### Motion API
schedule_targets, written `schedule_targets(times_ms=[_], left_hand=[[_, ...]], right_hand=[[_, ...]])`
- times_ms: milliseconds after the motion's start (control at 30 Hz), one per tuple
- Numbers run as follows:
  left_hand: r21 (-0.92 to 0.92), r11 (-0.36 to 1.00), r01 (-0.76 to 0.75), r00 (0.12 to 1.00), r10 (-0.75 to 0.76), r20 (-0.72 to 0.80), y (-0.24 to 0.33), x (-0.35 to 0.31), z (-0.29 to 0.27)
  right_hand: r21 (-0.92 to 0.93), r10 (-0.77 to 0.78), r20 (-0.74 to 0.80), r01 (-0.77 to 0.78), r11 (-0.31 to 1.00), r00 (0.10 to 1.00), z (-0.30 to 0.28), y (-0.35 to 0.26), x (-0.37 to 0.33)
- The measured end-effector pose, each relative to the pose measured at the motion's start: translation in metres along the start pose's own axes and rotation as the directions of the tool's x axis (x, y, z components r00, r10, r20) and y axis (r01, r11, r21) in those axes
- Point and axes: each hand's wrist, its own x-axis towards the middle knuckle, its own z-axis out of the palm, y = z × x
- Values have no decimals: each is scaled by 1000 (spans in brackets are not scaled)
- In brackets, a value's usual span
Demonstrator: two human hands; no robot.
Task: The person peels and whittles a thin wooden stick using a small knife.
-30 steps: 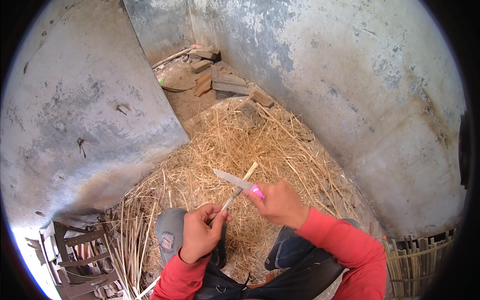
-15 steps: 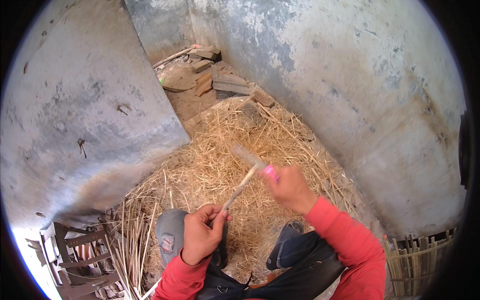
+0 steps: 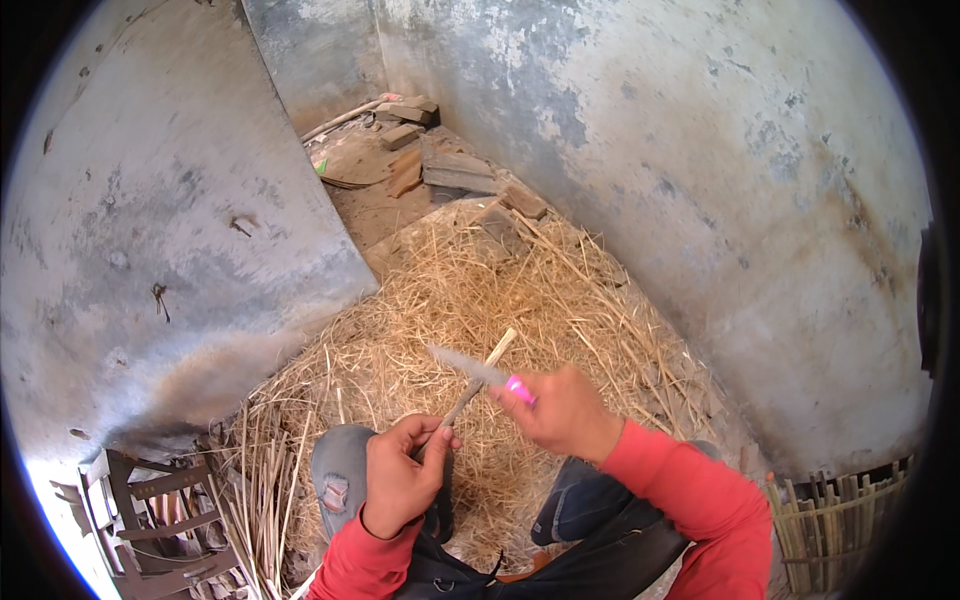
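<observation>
My left hand [image 3: 402, 472] grips the lower end of a thin pale stick [image 3: 482, 373] that slants up and to the right over my knee. My right hand [image 3: 562, 411] holds a knife with a pink handle [image 3: 519, 389]. Its grey blade [image 3: 462, 364] points left and lies across the stick just below the stick's upper tip. Both sleeves are red. I sit with bent knees in blue jeans above a heap of straw.
Dry straw [image 3: 470, 300] covers the floor between two stained plaster walls. Bricks and wood scraps [image 3: 440, 170] lie in the far corner. A small wooden frame [image 3: 150, 515] stands at lower left, a slatted bamboo piece [image 3: 835, 520] at lower right.
My right hand swung the knife out along the stick to the upper right, then drew it back, so the blade lies across the stick again. My left hand stayed put.
</observation>
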Motion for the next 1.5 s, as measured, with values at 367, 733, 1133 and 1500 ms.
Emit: schedule_targets(times_ms=[367, 733, 1133, 1500], left_hand=[[-78, 997, -10, 1000, 9, -8, -2, 0, -3], [-90, 992, 91, 983, -74, 170, -1, 3, -10], [-38, 999, 26, 995, -22, 96, 10, 7, -9], [-196, 979, 62, 994, -44, 97, 2, -6, -20]], right_hand=[[187, 86, -92, -68, 980, 992, -24, 0, 0], [79, -39, 17, 38, 996, 999, 7, -2, -6], [-127, -157, -185, 134, 983, 970, -6, 13, 18], [36, 186, -587, -204, 978, 788, -92, 87, 34]])
